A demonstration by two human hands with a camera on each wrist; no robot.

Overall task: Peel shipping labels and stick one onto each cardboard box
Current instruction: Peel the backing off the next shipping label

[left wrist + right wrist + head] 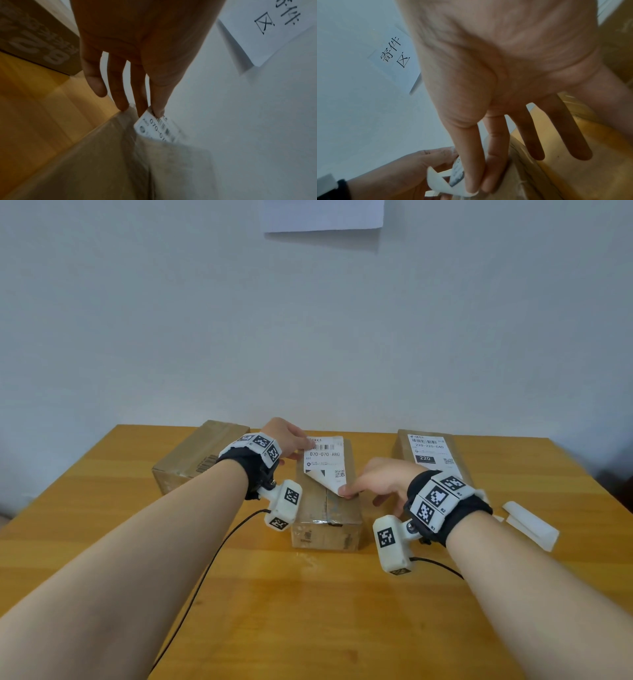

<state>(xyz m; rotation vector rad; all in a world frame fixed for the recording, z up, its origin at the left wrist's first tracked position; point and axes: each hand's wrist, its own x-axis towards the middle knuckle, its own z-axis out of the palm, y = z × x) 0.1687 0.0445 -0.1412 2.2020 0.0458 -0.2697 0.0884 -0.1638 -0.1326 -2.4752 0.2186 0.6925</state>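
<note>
Both hands [342, 470] pinching label [323, 462] ends, prob. above mid box [325, 522].

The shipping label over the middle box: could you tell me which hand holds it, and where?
Both: left hand pinches the label's far-left corner; right hand pinches its near-right corner.

The head camera looks forward and down over a wooden table [239, 594] toward the wall. Each wrist camera looks along its palm, close up; all three share the middle box [327, 518] and wall notice [323, 215].
</note>
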